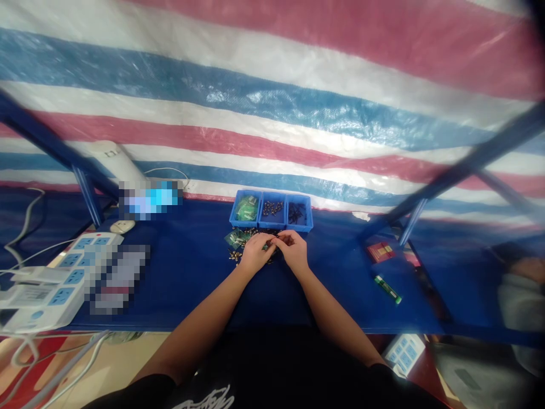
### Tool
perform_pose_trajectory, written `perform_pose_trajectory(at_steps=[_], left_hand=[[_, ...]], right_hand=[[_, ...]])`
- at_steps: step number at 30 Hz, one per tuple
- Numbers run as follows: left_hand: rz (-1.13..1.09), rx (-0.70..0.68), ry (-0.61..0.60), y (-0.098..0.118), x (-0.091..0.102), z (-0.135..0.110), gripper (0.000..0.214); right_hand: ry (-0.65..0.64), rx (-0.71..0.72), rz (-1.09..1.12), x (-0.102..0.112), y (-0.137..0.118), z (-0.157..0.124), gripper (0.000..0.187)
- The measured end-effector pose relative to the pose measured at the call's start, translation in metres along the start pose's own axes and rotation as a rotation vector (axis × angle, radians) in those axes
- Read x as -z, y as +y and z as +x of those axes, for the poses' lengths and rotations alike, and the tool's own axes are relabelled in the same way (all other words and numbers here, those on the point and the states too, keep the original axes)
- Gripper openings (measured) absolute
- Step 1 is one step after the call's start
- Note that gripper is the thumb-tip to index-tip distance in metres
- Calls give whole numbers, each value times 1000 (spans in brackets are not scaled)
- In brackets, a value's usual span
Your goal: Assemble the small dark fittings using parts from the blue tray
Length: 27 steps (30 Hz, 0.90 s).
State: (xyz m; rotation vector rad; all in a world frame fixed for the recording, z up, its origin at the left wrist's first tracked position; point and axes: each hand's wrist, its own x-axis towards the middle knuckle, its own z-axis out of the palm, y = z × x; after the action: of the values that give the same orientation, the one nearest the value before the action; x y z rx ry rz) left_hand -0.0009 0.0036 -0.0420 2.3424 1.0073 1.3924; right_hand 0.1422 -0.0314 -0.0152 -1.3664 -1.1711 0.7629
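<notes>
My left hand [256, 251] and my right hand [293, 250] meet at the fingertips over the blue table. Both are closed in a pinch; whatever sits between the fingers is too small to make out. Under and beside them lies a pile of small brass-coloured and dark parts [234, 255], with a green packet [232, 239] among it. Just beyond the hands stand three joined blue bins. The left bin holds green packets [247, 209], the middle one small brass-coloured parts [272, 208], the right one thin black pieces [295, 213].
A large white power strip [80, 272] with plugs and cables lies on the left. To the right are a red box [380, 251] and a green tube [388, 289]. Blue frame bars [460, 170] slope at both sides before a striped sheet [272, 102]. Another person's sleeve [522, 298] shows far right.
</notes>
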Motion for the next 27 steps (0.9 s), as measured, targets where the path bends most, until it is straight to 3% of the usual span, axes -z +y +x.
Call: perform_pose_trajectory(at_steps=[9,16,27], left_hand=[[-15,-72,156,1,5,-1,8],[-82,0,122,3,7,2,8],[-132,45,-19,8,8,5,16]], right_hand=[[-12,36,-53,5,-11,-2,25],[-217,55,-38,20,-19,5,24],[-161,-101,92,15,5,4,28]])
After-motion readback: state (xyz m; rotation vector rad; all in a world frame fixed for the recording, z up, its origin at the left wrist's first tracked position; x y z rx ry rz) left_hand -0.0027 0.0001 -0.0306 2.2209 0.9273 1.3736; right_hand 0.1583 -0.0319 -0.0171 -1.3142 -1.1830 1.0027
